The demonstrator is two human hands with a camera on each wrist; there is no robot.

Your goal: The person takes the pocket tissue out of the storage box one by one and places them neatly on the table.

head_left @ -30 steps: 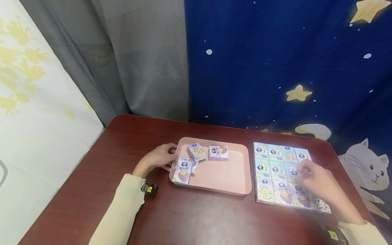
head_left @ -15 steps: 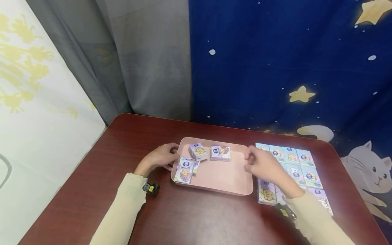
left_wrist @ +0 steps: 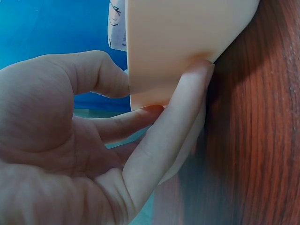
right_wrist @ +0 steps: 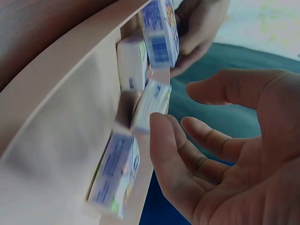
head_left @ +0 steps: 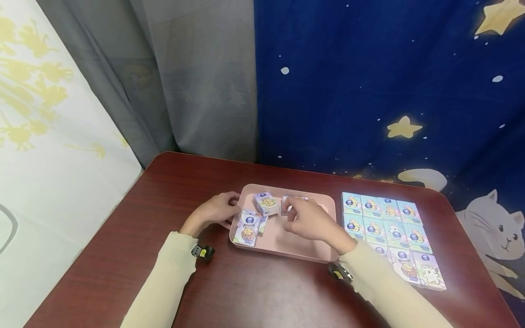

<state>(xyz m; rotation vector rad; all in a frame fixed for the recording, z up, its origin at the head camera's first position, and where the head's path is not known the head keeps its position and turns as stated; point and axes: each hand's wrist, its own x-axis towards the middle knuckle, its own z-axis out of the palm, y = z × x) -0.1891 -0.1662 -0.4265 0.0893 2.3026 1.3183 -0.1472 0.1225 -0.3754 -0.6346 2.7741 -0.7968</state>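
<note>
The left hand (head_left: pixel 215 210) pinches a pink rectangular tray (head_left: pixel 274 240); the right hand (head_left: pixel 308 221), loosely spread, apparently reaches for a lilac cardboard box (right_wrist: pixel 115 171); lifting needs a pinch.

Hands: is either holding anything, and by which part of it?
The left hand holds the pink tray by the rim and outer wall of its left end; the right hand holds nothing.

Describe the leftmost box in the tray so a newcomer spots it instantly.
On the dark red-brown wooden table, find the shallow pink rectangular tray. In the head view, its near-left corner holds a small white-and-lilac printed box with a round blue badge. Of the tray's boxes, it sits closest to the left hand, partly hiding the box to its right.
</note>
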